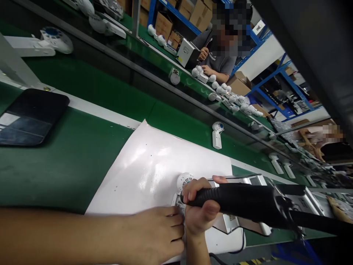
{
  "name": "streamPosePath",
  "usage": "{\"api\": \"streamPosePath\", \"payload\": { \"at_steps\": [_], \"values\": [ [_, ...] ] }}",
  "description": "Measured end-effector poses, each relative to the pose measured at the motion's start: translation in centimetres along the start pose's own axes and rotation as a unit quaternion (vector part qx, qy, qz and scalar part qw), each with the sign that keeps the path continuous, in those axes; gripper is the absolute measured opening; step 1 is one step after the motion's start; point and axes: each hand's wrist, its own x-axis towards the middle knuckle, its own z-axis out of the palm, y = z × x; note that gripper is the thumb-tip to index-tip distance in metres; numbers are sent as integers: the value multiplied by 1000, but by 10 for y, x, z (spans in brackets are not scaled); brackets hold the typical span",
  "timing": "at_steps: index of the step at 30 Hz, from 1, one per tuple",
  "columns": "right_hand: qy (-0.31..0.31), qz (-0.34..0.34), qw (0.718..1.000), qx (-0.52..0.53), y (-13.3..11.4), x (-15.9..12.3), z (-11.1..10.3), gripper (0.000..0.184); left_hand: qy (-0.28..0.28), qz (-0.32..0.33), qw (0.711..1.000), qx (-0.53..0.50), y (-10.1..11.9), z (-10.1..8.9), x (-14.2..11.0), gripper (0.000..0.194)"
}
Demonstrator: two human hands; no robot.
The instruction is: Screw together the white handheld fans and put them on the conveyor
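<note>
left hand (153, 233) lies palm down at the near edge of the white sheet (154, 173), fingers together, tips on the white unit (185, 181), whose round head with a blue ring shows just past the hands. whether those fingers grip it, i cannot tell. right hand (198, 217) is clamped around the black-handled tool (234, 198), fingers wrapped over the grip, which lies across the unit. most of the unit's body is hidden under both hands. the tool's far end is cut off at the right edge, so its tip cannot be made out. a metal fixture (257, 180) sits behind the tool, partly covered.

the sheet lies on a green conveyor belt (68, 162). open green belt runs toward a second white unit (217, 136) near the belt's far edge, well apart from the hands. a black tablet (30, 117) lies at left. beyond a metal rail (154, 84), a co-worker's hands (204, 54) work at a second belt, with blue steel shelving (281, 77) and cardboard boxes (164, 25) behind.
</note>
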Motion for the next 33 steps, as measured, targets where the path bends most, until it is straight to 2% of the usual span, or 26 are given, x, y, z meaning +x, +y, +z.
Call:
{"api": "streamPosePath", "payload": {
  "at_steps": [2, 3, 5, 6, 9, 11, 13, 16, 20, 23, 25, 33],
  "values": [
    [9, -17, 1000, 0, -11, 0, -7, 52, -1, 37, 999, 0, -1, 2, -1, 29],
    [33, -39, 999, -15, -20, 1, -14, 55, 1, 59, 998, -7, -2, 3, -1, 27],
    [101, -98, 986, -84, -37, 7, -32, 54, 5, 59, 998, -25, -3, 3, -2, 23],
    [150, -127, 970, -141, -44, 11, -43, 49, 5, 59, 998, -34, -4, 3, -2, 22],
    [170, -152, 948, -221, -53, 26, -76, 44, 5, 53, 998, -43, -4, 2, -3, 22],
    [163, -163, 948, -220, -51, 34, -91, 45, 2, 50, 998, -40, -4, 1, -3, 22],
    [143, -156, 955, -207, -48, 36, -96, 48, -8, 51, 998, -35, -3, 0, -2, 21],
    [89, -97, 977, -169, -47, 28, -86, 58, -11, 57, 998, -32, -4, 1, -2, 16],
    [83, -45, 991, -99, -44, 15, -56, 58, -13, 61, 997, -36, -4, 2, -1, 15],
    [45, -21, 998, -31, -32, 13, -41, 56, -9, 60, 998, -34, -4, 2, -1, 17],
    [29, -6, 999, -14, -24, 15, -38, 52, -4, 61, 998, -28, -4, 3, 0, 17],
    [42, 38, 998, 16, -4, 9, -31, 44, 14, 65, 998, -7, -2, -1, 1, 16]
  ]
}}
